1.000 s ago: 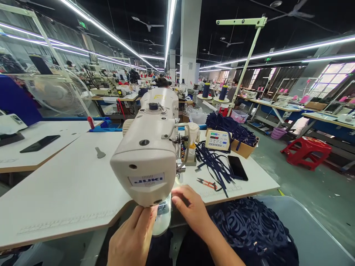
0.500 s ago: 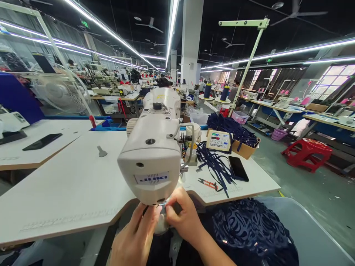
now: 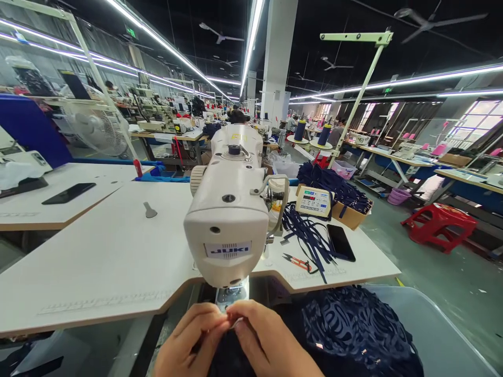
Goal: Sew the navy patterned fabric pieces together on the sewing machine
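Observation:
My left hand (image 3: 190, 340) and my right hand (image 3: 273, 340) meet fingertip to fingertip just in front of the sewing machine (image 3: 228, 230). Both are closed in a pinch. A tiny pale edge shows by the right thumb, but what the fingers grip is too small and hidden to name. Beyond the fingertips lies the machine's lit metal sewing bed (image 3: 232, 294), under the head. Dark fabric (image 3: 228, 356) hangs below and between the hands.
On the white table (image 3: 106, 251) lie a grey metal piece (image 3: 150, 210), orange thread snips (image 3: 297, 262), navy strips (image 3: 308, 235) and a phone (image 3: 340, 243). A control panel (image 3: 313, 201) stands behind. At lower right, a translucent bin (image 3: 436, 324) holds navy lace fabric (image 3: 353, 330).
Both hands have drawn back from under the machine head toward me, and their fingertips have come together. The metal bed now shows. The view has shifted slightly.

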Motion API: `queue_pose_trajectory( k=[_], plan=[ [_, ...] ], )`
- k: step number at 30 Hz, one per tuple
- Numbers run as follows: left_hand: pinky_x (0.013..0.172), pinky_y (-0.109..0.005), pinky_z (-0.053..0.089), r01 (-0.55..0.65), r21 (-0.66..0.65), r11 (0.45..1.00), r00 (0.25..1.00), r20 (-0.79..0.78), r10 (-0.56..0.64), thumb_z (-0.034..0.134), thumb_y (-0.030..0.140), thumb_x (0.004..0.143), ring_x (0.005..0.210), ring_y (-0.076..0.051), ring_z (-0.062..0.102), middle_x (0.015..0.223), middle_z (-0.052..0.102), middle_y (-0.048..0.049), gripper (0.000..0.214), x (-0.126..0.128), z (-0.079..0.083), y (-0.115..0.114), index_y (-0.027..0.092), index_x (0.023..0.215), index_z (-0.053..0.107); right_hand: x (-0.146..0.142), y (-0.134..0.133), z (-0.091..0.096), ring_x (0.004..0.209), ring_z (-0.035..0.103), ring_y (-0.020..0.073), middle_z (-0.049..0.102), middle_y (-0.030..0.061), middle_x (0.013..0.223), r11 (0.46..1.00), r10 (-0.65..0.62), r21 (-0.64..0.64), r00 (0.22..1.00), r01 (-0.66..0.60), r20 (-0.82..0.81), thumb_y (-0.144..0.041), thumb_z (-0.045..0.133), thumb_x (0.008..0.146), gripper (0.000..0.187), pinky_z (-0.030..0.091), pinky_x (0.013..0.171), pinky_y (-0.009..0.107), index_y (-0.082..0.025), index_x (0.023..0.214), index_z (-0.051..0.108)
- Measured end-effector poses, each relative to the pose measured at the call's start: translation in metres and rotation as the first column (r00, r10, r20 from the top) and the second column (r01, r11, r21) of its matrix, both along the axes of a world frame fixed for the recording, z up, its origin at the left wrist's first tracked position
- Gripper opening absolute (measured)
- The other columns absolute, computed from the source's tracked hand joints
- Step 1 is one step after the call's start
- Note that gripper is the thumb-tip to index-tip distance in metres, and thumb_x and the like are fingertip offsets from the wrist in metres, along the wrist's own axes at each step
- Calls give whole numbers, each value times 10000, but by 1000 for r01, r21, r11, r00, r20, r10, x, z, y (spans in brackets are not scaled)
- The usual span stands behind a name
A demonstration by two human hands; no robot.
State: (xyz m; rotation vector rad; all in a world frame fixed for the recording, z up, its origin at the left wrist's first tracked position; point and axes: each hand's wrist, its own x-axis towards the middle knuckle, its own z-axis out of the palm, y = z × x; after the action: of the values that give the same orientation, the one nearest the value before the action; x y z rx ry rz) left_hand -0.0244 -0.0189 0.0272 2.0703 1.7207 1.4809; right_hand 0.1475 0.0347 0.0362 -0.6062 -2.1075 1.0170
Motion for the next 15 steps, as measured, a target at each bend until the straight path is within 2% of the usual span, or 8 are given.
queue_pose_trajectory(
  k=[4,7,11,15],
  plan=[
    [634,-121,494,48,-166,985,984,178,-18,614,386,837,694,-88,632,771,647,63,117,-5,-11,6,293,774,646,-10,7,-20,750,606,106,609,-17,842,990,-139,-28,988,138,-62,-176,621,856,119,467,667,168,-221,966,620],
    [634,-128,487,15,-237,971,970,239,44,610,437,823,693,-93,629,770,649,56,165,-5,-17,12,290,761,652,-15,18,-32,656,552,99,538,-22,762,965,-253,40,959,260,-129,-170,632,852,51,426,567,180,-216,860,653],
    [673,-140,492,-8,-269,963,955,284,87,600,463,817,733,-104,634,794,641,42,189,-5,-24,17,289,772,656,-19,27,-41,703,548,136,536,2,769,878,-404,203,899,433,-171,-182,557,912,105,440,613,228,-219,906,655],
    [684,-146,488,8,-272,962,949,305,78,591,472,823,749,-105,630,809,630,37,196,-6,-29,19,289,780,649,-27,28,-47,681,551,147,557,5,748,806,-455,301,859,510,-237,-227,537,939,112,450,609,247,-221,950,648]
  ],
)
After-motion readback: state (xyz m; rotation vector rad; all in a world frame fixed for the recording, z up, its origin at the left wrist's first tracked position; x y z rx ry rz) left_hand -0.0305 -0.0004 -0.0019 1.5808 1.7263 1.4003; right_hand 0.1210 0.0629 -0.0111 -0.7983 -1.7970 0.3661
